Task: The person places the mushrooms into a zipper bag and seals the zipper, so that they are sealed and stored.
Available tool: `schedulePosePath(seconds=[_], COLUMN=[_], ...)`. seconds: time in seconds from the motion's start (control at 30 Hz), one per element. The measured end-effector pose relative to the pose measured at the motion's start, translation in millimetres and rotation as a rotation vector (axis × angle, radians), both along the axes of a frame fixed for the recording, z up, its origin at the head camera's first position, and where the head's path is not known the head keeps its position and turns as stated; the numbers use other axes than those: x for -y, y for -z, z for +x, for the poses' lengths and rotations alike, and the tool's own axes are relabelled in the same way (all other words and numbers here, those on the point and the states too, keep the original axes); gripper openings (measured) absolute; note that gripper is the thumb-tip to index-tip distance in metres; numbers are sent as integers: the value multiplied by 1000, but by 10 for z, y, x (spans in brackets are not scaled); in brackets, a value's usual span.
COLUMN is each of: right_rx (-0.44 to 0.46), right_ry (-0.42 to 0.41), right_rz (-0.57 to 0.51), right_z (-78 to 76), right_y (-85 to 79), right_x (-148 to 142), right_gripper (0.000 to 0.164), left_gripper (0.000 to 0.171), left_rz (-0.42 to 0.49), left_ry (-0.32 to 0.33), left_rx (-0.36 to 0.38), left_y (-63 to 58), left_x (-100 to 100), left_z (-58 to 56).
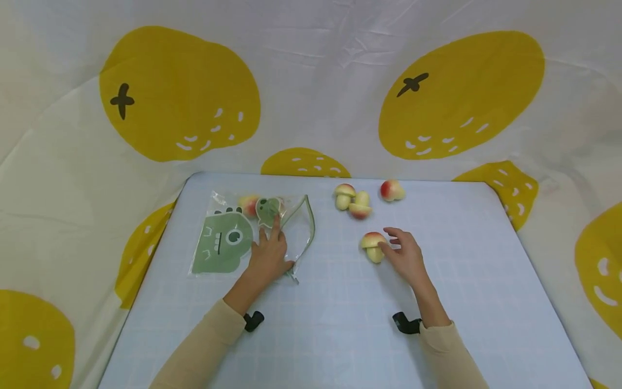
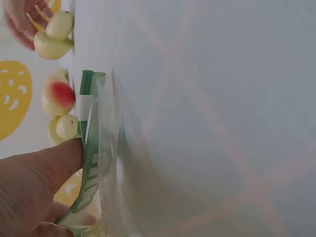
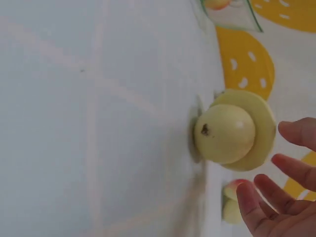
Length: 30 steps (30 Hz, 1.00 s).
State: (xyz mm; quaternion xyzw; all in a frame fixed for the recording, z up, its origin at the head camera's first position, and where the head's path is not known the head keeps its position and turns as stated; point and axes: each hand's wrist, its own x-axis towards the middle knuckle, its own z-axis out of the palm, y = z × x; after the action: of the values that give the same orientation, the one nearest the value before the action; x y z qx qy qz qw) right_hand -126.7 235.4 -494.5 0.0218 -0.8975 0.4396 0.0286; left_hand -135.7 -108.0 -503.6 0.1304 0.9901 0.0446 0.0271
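Observation:
A clear zip bag (image 1: pixel 222 243) printed with a green dinosaur lies at the left of the table, its green-edged mouth spread apart. My left hand (image 1: pixel 266 253) rests at that mouth, with the index finger straight over the bag and the thumb (image 2: pixel 64 158) touching the green edge. A red and yellow piece (image 1: pixel 249 205) shows inside the bag. My right hand (image 1: pixel 404 256) is beside a toy mushroom (image 1: pixel 373 243) with a red and cream cap. In the right wrist view its fingers are spread, apart from the mushroom (image 3: pixel 224 133).
Two more toy mushrooms (image 1: pixel 344 195) (image 1: pixel 360 206) lie together behind the near one. Farther right, by the table's back edge, is another red and cream piece (image 1: pixel 391 190). A white cloth (image 1: pixel 316 81) with yellow fruit prints hangs behind the pale blue table (image 1: pixel 330 335).

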Motion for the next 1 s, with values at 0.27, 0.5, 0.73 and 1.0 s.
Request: schedulePosePath(seconds=[0.27,0.5,0.73,1.0], right_rx=[187,214,229,260], right_ry=[-23,-15,36,69], right_rz=[46,48,24,-120], right_z=[10,27,43,32], right_y=[179,205,187,184], right_x=[-2,57,45,51], right_gripper=[75,74,74,72], left_gripper=[95,96,96,96], left_rz=[29,47,45,40], left_ry=[-15,2,4,27], left_rx=[38,42,30,20], left_y=[-40,-79,-81,-59], left_x=[1,-14,-25,-38], left_z=[8,9,5,-7])
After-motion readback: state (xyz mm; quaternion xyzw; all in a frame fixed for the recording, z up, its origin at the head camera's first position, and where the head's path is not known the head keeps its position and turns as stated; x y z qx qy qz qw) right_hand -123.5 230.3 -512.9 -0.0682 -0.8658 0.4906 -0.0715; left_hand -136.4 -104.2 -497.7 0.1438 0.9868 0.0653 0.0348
